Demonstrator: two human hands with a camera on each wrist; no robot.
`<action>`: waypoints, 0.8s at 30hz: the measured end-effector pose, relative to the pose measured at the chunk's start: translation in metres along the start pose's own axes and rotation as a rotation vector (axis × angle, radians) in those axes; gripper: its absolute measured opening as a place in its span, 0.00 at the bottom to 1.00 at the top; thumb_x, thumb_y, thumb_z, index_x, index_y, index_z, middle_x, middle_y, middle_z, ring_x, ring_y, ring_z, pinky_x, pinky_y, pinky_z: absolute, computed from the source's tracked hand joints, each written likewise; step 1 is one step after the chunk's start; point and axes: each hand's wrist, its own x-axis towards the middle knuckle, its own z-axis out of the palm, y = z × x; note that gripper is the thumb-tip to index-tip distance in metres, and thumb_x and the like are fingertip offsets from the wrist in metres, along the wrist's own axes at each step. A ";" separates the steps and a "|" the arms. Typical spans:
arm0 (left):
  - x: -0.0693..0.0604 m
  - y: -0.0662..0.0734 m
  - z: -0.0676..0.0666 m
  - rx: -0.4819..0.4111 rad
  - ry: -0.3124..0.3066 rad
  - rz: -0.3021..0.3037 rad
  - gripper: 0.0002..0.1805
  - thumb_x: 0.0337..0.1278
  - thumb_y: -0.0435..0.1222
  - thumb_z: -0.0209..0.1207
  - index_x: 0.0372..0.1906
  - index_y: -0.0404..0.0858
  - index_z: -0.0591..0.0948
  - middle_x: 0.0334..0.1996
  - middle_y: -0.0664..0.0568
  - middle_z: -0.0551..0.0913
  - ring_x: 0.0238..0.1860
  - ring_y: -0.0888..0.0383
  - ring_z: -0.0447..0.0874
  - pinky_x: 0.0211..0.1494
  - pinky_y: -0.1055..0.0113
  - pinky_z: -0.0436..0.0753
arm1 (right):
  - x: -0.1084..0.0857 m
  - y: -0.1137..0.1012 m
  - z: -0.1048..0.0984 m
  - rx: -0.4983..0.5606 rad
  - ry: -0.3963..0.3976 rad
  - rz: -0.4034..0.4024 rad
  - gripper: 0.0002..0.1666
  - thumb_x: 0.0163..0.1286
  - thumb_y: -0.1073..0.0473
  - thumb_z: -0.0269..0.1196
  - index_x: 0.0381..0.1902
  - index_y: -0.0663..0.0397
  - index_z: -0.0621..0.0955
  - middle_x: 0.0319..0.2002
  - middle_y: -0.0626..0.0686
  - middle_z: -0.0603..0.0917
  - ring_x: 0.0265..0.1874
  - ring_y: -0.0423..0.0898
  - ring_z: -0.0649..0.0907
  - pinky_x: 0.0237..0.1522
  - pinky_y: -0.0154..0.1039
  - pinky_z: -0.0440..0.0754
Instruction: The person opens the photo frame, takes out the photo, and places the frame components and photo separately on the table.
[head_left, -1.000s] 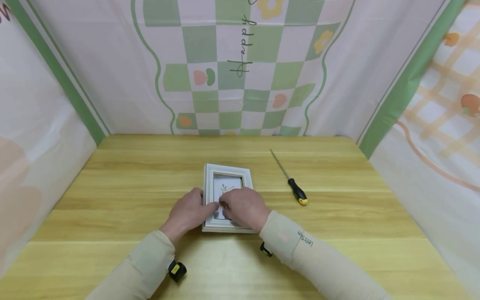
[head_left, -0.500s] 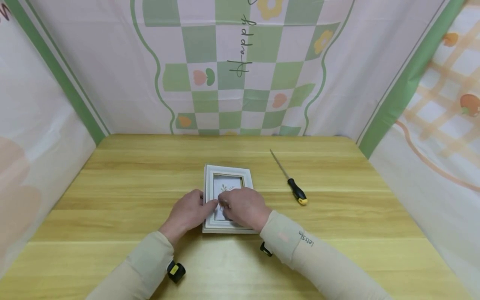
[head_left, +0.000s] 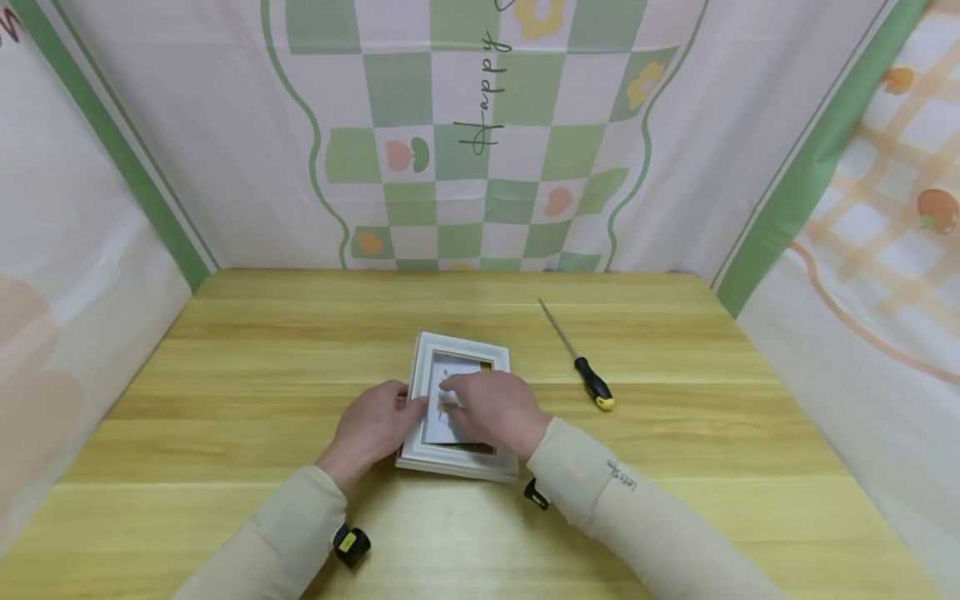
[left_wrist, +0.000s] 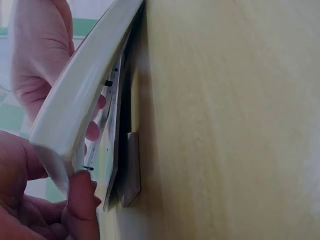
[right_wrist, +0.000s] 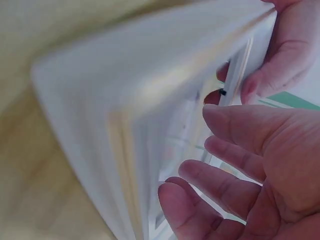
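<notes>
A white picture frame (head_left: 457, 465) is tilted up off the table in the head view, its left edge gripped between the thumb and fingers of my left hand (head_left: 375, 427). Over its opening, my right hand (head_left: 501, 410) has loosely bent fingers, apparently pinching nothing. In the left wrist view, right fingertips (left_wrist: 92, 131) reach through the opening. A printed card (head_left: 442, 429) with a plant drawing lies behind the opening, skewed against it. Below the frame, a thin backing panel (left_wrist: 113, 160) has come apart from the rim, with a dark stand piece (left_wrist: 131, 175) under it.
A screwdriver (head_left: 595, 383) with a black and yellow handle lies on the wooden table (head_left: 262, 367), right of the frame. A patterned curtain (head_left: 480, 208) stands behind the table, and others hang along both sides.
The frame has turned slightly and tilted, with its near edge shifted toward me. The card now sits skewed in the opening. My right fingers have spread from their pinched pose.
</notes>
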 end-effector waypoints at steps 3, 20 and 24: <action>-0.001 0.001 -0.002 -0.013 0.007 -0.001 0.26 0.72 0.50 0.57 0.59 0.33 0.83 0.50 0.44 0.89 0.45 0.51 0.86 0.53 0.50 0.84 | -0.002 0.002 -0.005 0.017 0.033 0.006 0.23 0.76 0.48 0.65 0.66 0.40 0.83 0.57 0.47 0.89 0.48 0.49 0.89 0.38 0.46 0.87; -0.003 -0.004 -0.026 -0.122 0.005 -0.021 0.24 0.76 0.49 0.54 0.61 0.35 0.82 0.45 0.47 0.87 0.41 0.54 0.81 0.45 0.59 0.81 | -0.011 0.018 -0.035 0.287 0.257 0.018 0.09 0.74 0.50 0.67 0.36 0.45 0.82 0.26 0.41 0.83 0.23 0.39 0.78 0.29 0.37 0.77; -0.002 -0.011 -0.035 -0.102 0.006 -0.027 0.25 0.78 0.48 0.53 0.64 0.34 0.81 0.48 0.45 0.87 0.41 0.53 0.82 0.44 0.60 0.81 | -0.015 0.022 -0.036 0.342 0.300 0.039 0.09 0.75 0.48 0.66 0.40 0.45 0.80 0.29 0.42 0.84 0.26 0.39 0.80 0.32 0.39 0.78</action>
